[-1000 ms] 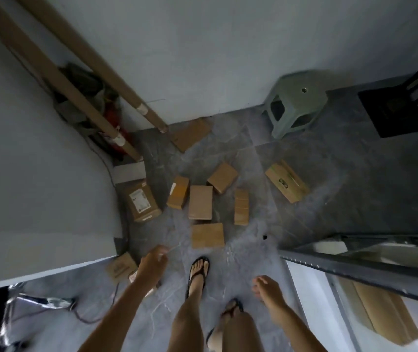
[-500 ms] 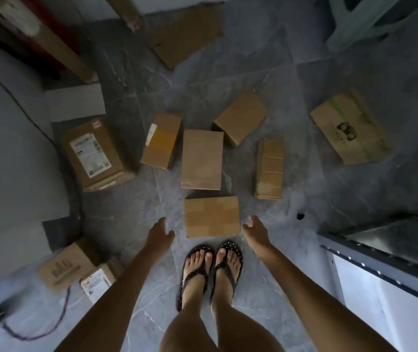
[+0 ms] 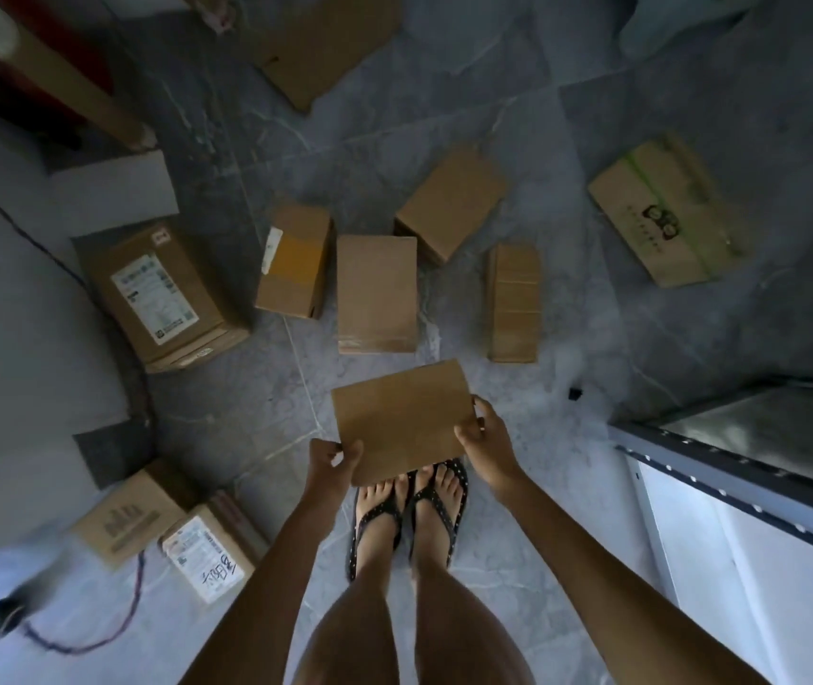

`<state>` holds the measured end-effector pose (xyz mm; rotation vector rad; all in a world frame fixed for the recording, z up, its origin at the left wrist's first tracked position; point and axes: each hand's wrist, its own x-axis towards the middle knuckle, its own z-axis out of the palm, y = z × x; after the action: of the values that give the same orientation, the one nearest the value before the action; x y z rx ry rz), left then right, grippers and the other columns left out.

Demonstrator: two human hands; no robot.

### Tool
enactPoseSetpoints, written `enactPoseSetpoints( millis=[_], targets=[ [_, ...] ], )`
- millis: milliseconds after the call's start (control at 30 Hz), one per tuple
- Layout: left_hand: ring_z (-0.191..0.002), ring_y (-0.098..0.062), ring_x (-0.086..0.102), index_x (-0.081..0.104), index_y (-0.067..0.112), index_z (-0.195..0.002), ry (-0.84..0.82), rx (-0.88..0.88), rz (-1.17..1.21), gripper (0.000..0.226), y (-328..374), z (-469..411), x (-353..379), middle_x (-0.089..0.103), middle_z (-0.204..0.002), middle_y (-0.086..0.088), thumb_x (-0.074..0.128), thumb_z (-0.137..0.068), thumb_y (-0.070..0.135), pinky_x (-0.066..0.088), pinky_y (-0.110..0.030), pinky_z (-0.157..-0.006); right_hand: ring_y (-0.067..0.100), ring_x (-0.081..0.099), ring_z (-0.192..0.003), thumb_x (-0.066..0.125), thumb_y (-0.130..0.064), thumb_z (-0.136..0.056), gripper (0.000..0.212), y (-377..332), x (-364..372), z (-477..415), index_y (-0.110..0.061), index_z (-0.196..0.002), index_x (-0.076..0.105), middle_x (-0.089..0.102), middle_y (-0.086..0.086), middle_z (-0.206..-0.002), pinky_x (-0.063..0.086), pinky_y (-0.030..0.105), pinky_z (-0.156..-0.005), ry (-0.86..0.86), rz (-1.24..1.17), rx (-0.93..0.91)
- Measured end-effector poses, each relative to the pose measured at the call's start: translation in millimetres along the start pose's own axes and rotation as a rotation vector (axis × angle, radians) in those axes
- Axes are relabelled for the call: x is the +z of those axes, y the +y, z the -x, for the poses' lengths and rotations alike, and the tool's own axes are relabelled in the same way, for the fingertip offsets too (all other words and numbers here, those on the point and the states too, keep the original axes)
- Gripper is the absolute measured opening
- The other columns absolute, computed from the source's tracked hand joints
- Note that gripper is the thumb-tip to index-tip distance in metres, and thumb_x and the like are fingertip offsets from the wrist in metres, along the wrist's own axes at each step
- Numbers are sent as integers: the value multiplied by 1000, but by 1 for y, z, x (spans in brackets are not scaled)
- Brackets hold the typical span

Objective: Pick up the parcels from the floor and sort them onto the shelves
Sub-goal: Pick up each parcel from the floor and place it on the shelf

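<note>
I hold a plain brown parcel above my feet, tilted slightly. My left hand grips its near left corner and my right hand grips its right edge. Several more cardboard parcels lie on the grey floor ahead: a flat one in the middle, a taped one to its left, an angled one behind, a narrow one to the right. A metal shelf juts in at the right.
A labelled box sits by the left wall, two small boxes near the lower left with a cable. A printed box lies far right, flat cardboard at the top, a green stool top right.
Both hands closed on the nearest parcel and lifted it off the floor toward me. The camera has dropped closer to the floor.
</note>
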<state>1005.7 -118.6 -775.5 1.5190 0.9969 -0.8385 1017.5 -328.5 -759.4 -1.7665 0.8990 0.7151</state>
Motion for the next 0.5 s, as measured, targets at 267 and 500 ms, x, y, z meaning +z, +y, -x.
enactPoseSetpoints(
  millis=[267, 500],
  targets=[
    [-114, -24, 49, 35, 27, -132, -115, -14, 45, 70, 183, 247, -16, 49, -121, 3, 70, -76, 49, 46, -44, -88, -5, 62, -88, 52, -11, -95, 40, -180, -153, 190, -11, -134, 47, 60, -13, -103, 52, 13, -76, -2, -247, -257],
    [-111, -31, 55, 51, 11, -124, -305, 382, 125, 38, 367, 468, -15, 57, -125, -13, 62, -88, 16, 44, -51, -97, 22, 50, -118, 60, -18, -91, 56, -350, -279, 362, -20, -142, 36, 50, 9, -129, 45, 40, -100, 257, -394, -549]
  ],
)
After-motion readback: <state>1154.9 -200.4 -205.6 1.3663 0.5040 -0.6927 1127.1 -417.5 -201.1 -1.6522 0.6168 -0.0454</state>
